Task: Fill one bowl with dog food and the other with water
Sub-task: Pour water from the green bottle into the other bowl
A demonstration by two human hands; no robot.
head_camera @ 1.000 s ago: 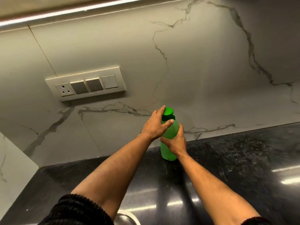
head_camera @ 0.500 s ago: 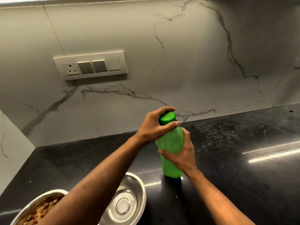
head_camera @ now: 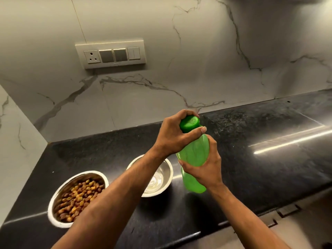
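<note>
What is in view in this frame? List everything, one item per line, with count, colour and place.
Green plastic water bottle: one, translucent green, tilted, held over the counter right of the bowls.
Green screw cap: one, darker green, on the bottle's top.
Steel bowl of dog food: one, silver with brown and yellow kibble, near left on the counter.
Empty-looking steel bowl: one, silver, right of the food bowl, partly behind the left forearm.
Black stone counter: one, glossy black.
Marble-pattern wall: grey-veined white, behind the counter.
Switch and socket plate: one, off-white, on the wall.
Left hand: its grip is round the cap.
Right hand: holds the bottle's body.
</note>
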